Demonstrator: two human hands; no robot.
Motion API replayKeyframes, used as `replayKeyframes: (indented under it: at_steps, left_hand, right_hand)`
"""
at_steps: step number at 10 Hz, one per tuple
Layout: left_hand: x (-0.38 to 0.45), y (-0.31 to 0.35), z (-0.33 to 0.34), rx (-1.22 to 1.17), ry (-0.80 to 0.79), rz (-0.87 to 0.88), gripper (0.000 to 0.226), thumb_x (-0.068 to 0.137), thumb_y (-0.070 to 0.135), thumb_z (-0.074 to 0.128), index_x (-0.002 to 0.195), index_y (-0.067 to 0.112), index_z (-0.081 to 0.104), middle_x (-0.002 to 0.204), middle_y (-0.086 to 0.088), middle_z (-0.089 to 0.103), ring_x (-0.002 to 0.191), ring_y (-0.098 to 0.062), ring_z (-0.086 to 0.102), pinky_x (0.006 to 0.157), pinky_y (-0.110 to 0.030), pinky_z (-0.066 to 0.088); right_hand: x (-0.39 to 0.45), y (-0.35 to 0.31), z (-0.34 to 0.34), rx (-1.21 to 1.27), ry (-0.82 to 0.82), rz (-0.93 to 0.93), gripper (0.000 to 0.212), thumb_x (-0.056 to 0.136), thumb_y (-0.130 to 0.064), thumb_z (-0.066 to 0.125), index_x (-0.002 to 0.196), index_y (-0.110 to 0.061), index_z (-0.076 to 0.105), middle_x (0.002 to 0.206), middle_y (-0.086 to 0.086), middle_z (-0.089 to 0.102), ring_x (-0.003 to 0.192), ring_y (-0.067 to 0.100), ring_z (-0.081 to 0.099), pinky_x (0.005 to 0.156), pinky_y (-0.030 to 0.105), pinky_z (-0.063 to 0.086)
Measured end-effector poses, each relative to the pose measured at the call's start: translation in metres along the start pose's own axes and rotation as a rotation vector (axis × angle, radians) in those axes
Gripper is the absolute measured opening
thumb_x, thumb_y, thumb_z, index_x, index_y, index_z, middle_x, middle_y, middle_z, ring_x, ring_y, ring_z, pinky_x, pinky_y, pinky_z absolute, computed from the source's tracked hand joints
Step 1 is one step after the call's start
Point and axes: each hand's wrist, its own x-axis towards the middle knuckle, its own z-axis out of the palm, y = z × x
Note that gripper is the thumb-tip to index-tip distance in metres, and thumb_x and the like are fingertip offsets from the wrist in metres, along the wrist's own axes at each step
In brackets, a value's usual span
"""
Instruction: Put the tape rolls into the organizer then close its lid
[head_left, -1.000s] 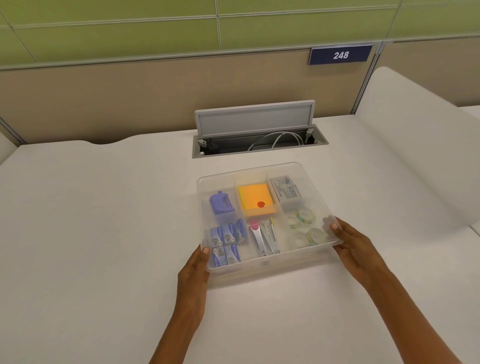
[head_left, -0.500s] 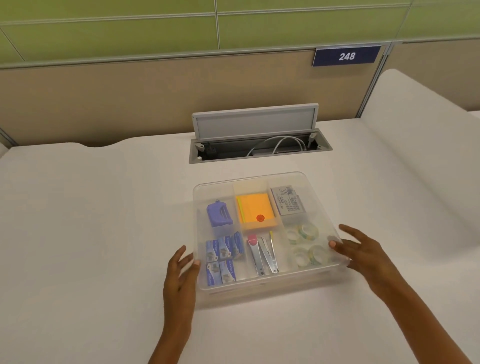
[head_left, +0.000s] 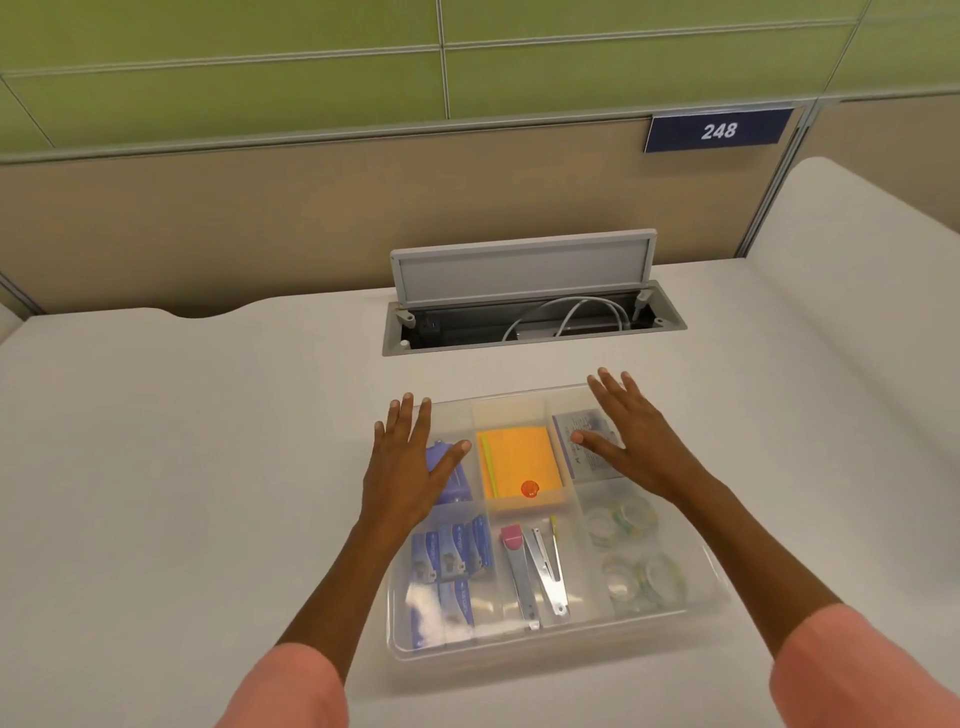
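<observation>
Both hands lie flat, palms down and fingers spread, on the far half of the clear lid (head_left: 691, 597) that covers the organizer (head_left: 719, 605); neither grips anything. On the left, the left hand (head_left: 408, 467) rests over the far-left compartment, partly hiding a purple object (head_left: 451, 480) beneath the plastic. Below it, in the near-left compartment, sit several small blue boxes (head_left: 451, 553). In the middle, an orange sticky-note pad (head_left: 519, 465) with a small red dot fills the far compartment, and metal clips (head_left: 540, 574), one with a pink end, lie in the near one. To the right, the right hand (head_left: 639, 441) presses over a grey labelled box (head_left: 592, 462) in the far-right compartment. The tape rolls (head_left: 631, 551), clear with green print, sit inside the near-right compartment, two farther back and two closer, seen through the lid. Pink sleeves (head_left: 862, 670) show at both forearms. The organizer stands on a white desk (head_left: 182, 467), near an open cable hatch (head_left: 530, 312) with white cables, and a sign reading 248 (head_left: 719, 130) hangs on the partition behind.
</observation>
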Motion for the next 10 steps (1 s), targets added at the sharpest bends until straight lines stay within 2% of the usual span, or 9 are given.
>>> replayKeyframes:
  at_steps: [1,3,6,8,9,10]
  left_hand:
    - [0.002,-0.003,0.006,-0.027,-0.015,-0.027,0.126,0.039,0.093,-0.014,0.144,0.025,0.002,0.157,-0.002,-0.002,0.145,-0.02,-0.002,0.117,-0.038,0.003]
    - [0.001,-0.002,0.007,-0.071,-0.027,-0.031,0.127,0.039,0.095,-0.01,0.144,0.024,0.003,0.157,-0.001,-0.002,0.145,-0.018,-0.002,0.117,-0.038,0.005]
    - [0.0,-0.004,0.008,-0.157,0.018,-0.044,0.122,0.045,0.095,-0.002,0.144,0.024,0.01,0.157,0.0,0.005,0.145,-0.019,0.003,0.117,-0.04,0.007]
    - [-0.007,0.002,-0.003,0.039,0.024,0.021,0.122,0.047,0.089,-0.018,0.144,0.02,0.011,0.157,-0.006,0.0,0.145,-0.023,-0.005,0.113,-0.037,-0.011]
    - [-0.01,0.01,-0.015,0.121,0.014,0.063,0.124,0.044,0.087,-0.024,0.144,0.02,0.006,0.157,-0.007,-0.004,0.144,-0.024,-0.009,0.113,-0.04,-0.014]
    - [-0.011,0.014,-0.021,0.132,0.024,0.07,0.118,0.05,0.085,-0.021,0.144,0.019,0.007,0.157,-0.008,-0.003,0.144,-0.025,-0.008,0.112,-0.041,-0.014]
  right_hand:
    - [0.003,0.002,0.004,0.002,-0.017,0.026,0.094,0.071,-0.07,0.033,0.147,-0.023,0.005,0.16,0.0,0.002,0.147,0.019,-0.004,0.117,0.047,0.013]
    - [0.003,0.001,0.009,-0.054,0.023,0.034,0.105,0.063,-0.079,0.031,0.147,-0.02,0.008,0.16,-0.001,0.005,0.147,0.017,-0.001,0.116,0.046,0.016]
    - [-0.001,0.001,0.008,0.066,0.042,0.026,0.103,0.064,-0.075,0.039,0.147,-0.02,0.009,0.159,-0.002,0.005,0.147,0.016,-0.001,0.117,0.045,0.013]
    - [-0.008,-0.004,-0.001,0.18,0.046,0.05,0.086,0.08,-0.053,0.057,0.147,-0.018,0.015,0.159,0.004,0.01,0.147,0.02,0.001,0.117,0.051,0.013]
    - [-0.019,-0.015,-0.018,0.235,0.112,0.051,0.077,0.083,-0.046,0.058,0.145,-0.019,0.021,0.158,0.006,0.016,0.147,0.023,0.008,0.117,0.051,0.016]
    - [-0.028,-0.019,-0.032,0.276,0.194,0.014,0.072,0.083,-0.045,0.059,0.143,-0.019,0.028,0.155,0.007,0.026,0.145,0.024,0.019,0.116,0.046,0.02]
